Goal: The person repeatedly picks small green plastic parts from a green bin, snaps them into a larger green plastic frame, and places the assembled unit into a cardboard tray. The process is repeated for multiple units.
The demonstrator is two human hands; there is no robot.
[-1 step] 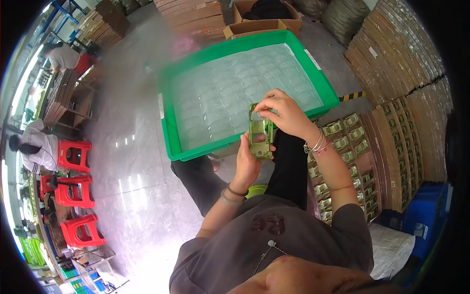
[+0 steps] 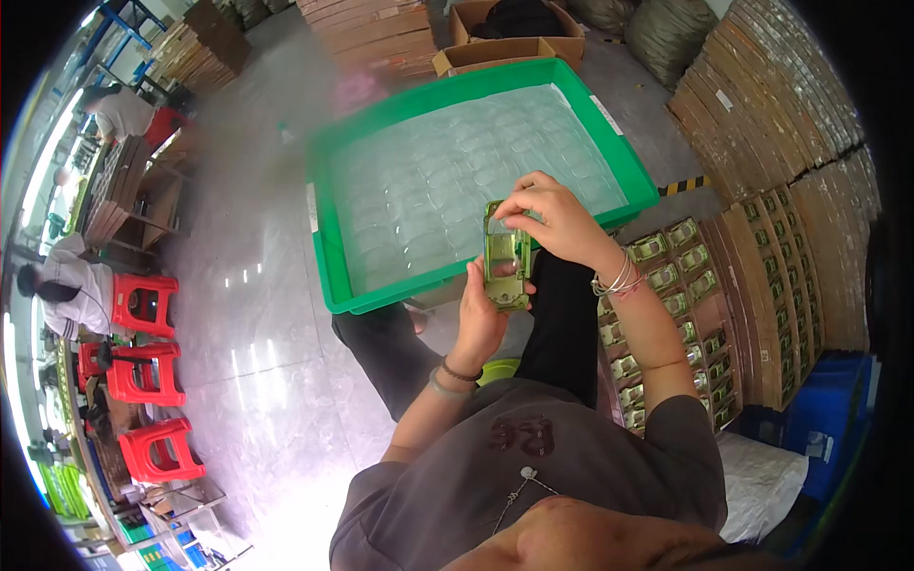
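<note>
In front of my lap, over the near edge of a green tray (image 2: 335, 297), I hold a shiny green toy car body (image 2: 506, 271) with cut-out openings. My left hand (image 2: 484, 309) wraps around its lower end, thumb along the side. Bent fingers of my right hand (image 2: 547, 219) pinch at the upper end of the car body; any small part between those fingertips is hidden. Clear, glossy plastic pieces (image 2: 447, 181) lie in rows across the tray.
To my right, cardboard trays (image 2: 752, 357) carry many green car bodies. Stacked flat cardboard (image 2: 762, 105) rises behind them, with a blue bin (image 2: 824, 428) nearby. An open carton (image 2: 505, 52) stands beyond the tray. Red stools (image 2: 148, 371) and two people at a bench are far left.
</note>
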